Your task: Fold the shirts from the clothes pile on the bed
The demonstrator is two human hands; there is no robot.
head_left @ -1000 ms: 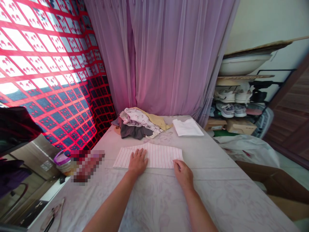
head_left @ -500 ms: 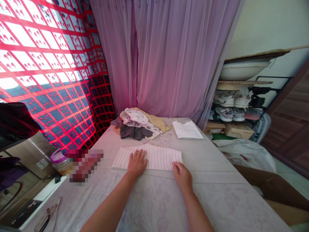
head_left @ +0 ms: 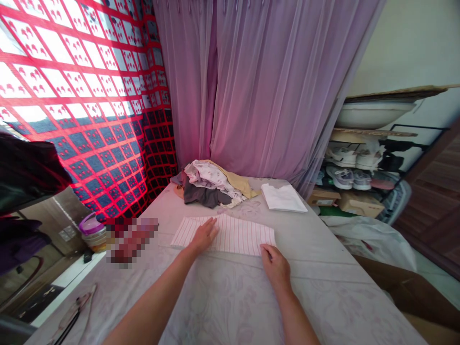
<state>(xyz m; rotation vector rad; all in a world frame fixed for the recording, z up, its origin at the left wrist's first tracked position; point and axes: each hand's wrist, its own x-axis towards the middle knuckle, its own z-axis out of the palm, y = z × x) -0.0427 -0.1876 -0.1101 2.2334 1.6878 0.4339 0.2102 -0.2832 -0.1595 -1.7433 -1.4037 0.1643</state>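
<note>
A white garment with pinkish stripes [head_left: 240, 235], folded into a long flat shape, lies across the middle of the covered table. My left hand [head_left: 205, 235] rests on its left half, fingers extended and the palm tilted a little on edge. At the lower right corner, my right hand [head_left: 276, 264] has its fingers curled and pinches the cloth's edge. Beyond the garment sits a heap of crumpled clothes [head_left: 215, 184] in grey, yellow and printed white. To the right of that heap is a folded white cloth [head_left: 283, 197].
A pale patterned cover [head_left: 230, 297] spreads over the table. Eyeglasses [head_left: 74, 311] lie at the near left, with a blurred-out item [head_left: 131, 242] farther up. Right of the table stand a shoe rack [head_left: 348, 177], a plastic bag [head_left: 373, 239] and a cardboard box [head_left: 406, 282]. Purple curtains [head_left: 266, 96] hang behind.
My left hand has tilted from lying flat toward its edge, its fingers now closer together and pointing right. My right hand stays at the garment's corner. The view has shifted slightly left.
</note>
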